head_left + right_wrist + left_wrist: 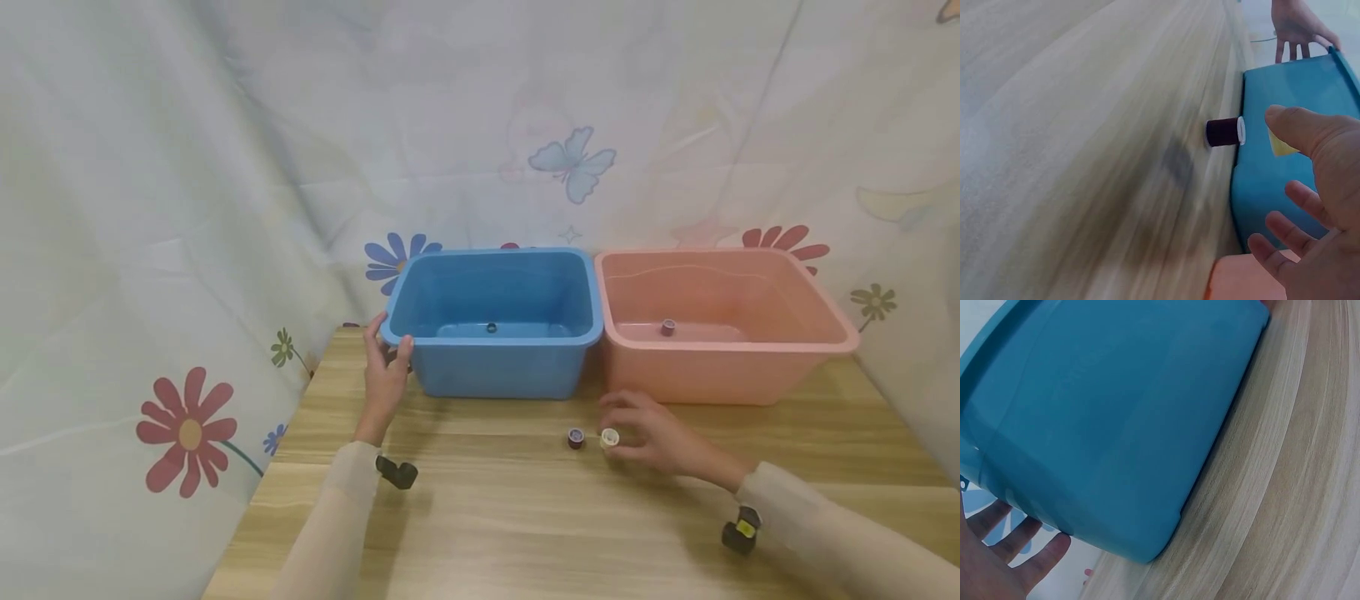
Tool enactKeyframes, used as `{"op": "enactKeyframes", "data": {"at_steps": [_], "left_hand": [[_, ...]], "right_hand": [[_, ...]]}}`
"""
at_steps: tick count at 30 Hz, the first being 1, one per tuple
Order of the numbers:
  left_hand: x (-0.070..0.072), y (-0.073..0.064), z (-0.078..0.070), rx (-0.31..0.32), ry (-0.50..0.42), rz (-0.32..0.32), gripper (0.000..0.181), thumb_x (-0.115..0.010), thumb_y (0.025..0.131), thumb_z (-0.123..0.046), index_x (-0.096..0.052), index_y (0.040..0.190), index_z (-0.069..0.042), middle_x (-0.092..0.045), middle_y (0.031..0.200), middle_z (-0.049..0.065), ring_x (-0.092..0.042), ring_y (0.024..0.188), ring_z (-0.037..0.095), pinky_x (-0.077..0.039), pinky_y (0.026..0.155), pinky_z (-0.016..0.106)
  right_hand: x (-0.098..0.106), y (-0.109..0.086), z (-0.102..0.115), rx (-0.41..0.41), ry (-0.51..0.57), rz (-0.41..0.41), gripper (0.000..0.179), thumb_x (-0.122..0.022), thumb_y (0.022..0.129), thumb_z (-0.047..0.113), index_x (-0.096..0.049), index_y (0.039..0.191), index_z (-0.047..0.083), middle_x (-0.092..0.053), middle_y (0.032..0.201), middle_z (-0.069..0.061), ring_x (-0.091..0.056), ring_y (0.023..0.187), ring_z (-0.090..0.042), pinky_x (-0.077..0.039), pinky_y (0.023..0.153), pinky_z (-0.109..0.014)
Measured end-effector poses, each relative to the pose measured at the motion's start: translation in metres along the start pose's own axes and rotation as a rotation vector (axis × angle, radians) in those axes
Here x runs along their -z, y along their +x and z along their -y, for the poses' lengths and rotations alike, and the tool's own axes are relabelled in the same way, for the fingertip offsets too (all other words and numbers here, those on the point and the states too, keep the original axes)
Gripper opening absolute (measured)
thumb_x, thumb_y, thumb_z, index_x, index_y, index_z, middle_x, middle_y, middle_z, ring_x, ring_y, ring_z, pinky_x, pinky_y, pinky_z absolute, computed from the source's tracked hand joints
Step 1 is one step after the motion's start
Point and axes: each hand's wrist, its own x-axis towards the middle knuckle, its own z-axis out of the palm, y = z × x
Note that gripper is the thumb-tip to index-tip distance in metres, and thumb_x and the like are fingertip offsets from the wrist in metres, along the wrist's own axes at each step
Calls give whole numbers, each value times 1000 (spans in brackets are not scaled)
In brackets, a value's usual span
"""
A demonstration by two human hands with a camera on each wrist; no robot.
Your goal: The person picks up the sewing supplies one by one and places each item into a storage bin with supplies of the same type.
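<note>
A spool of pale yellow thread is between the thumb and index finger of my right hand, low over the table. In the right wrist view the thumb hides part of this yellow spool, and the other fingers are spread apart. Just left of it, a dark purple thread spool stands on the wood. My left hand rests at the front left corner of the blue bin. Its thumb touches the front rim, and its fairly straight fingers lie along the bin's side.
A pink bin stands right beside the blue one, with a purple spool inside. Within the blue bin lies a small dark spool. The wooden table extends toward me, and a patterned curtain hangs behind.
</note>
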Motion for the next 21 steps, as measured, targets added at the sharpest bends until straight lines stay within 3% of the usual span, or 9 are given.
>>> {"op": "enactKeyframes", "data": {"at_steps": [6, 15, 21], "left_hand": [[0, 0, 2, -3, 0, 3, 61, -58, 103, -47, -26, 155, -41, -47, 152, 22, -57, 123, 39, -51, 93, 67], [-1, 0, 3, -5, -3, 1, 62, -58, 104, -45, -25, 156, -39, -46, 151, 23, -57, 122, 39, -53, 92, 64], [0, 1, 1, 5, -13, 20, 64, -56, 105, -41, -22, 158, -37, -43, 154, 25, -55, 125, 42, -50, 95, 68]], "right_hand": [[7, 2, 11, 33, -2, 6, 28, -90, 78, 19, -76, 102, 19, -61, 135, -14, -54, 125, -33, -47, 99, -58], [23, 8, 29, 117, -8, 13, 37, -92, 76, 19, -72, 105, 34, -57, 141, -12, -50, 129, -33, -47, 100, -59], [34, 12, 37, 106, 12, 30, 38, -91, 77, 18, -72, 105, 36, -55, 144, -11, -47, 132, -33, -45, 102, -62]]}}
